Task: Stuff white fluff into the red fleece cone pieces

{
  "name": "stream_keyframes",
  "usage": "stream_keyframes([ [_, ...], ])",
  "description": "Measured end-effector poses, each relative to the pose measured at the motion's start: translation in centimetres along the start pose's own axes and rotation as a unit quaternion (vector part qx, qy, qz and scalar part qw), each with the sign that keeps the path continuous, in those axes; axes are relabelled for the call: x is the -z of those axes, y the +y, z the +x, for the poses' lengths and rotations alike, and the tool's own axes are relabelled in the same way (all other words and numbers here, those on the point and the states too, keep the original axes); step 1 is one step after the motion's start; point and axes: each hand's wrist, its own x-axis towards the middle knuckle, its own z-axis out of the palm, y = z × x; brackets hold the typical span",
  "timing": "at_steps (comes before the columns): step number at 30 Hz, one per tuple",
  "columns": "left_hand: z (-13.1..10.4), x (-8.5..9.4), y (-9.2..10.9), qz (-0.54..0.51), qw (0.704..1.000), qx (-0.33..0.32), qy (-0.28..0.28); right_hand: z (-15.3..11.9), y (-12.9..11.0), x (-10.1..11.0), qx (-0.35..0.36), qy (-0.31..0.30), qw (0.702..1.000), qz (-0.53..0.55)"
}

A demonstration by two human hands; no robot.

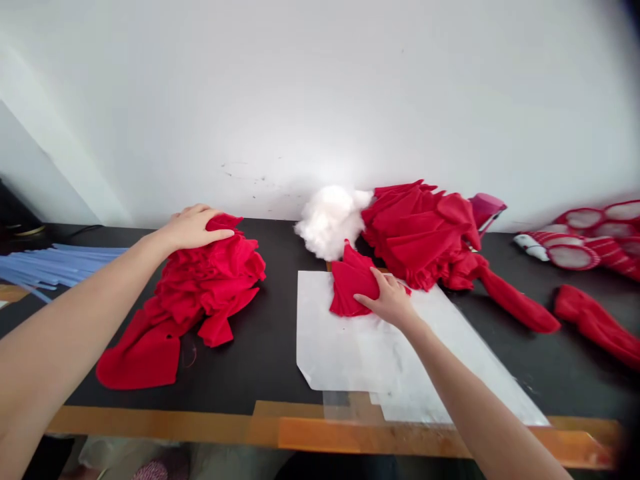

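Observation:
My left hand (197, 225) grips the top of a crumpled pile of red fabric pieces (210, 273). Cloth shows between its thumb and fingers, and the fingertips are partly hidden. One flat piece with a rounded end (143, 360) spills toward me from this pile. On a white sheet (345, 360), my right hand (393, 300) rests with thumb and fingers apart over a small fanned bunch of red fabric pieces (350, 280). White stuffing (330, 220) lies just behind that bunch. Beside it rises a larger heap of red fabric pieces (420, 227).
Stuffed-looking red tubes (520, 303) lie at the right, near red-and-white patterned items (575, 247). A pink object (487, 210) stands behind the heap. Pale blue strips (60, 263) lie at the left. A white wall backs the dark table (270, 367), whose front edge has brown tape.

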Motion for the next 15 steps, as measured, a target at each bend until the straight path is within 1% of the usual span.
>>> stream_keyframes([
  [4,-0.4,-0.7,-0.3,-0.024,0.999,0.016,-0.015,-1.2,-1.2,0.5,0.000,-0.008,1.000,0.016],
  [7,-0.6,-1.3,-0.3,-0.045,0.998,0.035,0.003,-2.3,-1.8,1.0,-0.003,-0.012,0.998,0.056],
  [9,-0.7,-1.6,-0.2,-0.050,0.998,0.040,0.018,-2.8,-1.8,1.1,-0.004,-0.005,0.997,0.071],
  [11,-0.8,-1.7,0.1,-0.044,0.998,0.043,0.026,-2.9,-1.4,1.1,-0.018,0.013,0.998,0.053],
  [13,-1.0,-1.4,0.4,-0.027,0.998,0.046,0.024,-2.6,-0.9,0.9,-0.041,0.029,0.998,0.042],
  [15,-1.4,-0.9,0.8,-0.007,0.999,0.047,0.018,-2.3,-0.4,0.7,-0.052,0.026,0.996,0.071],
])
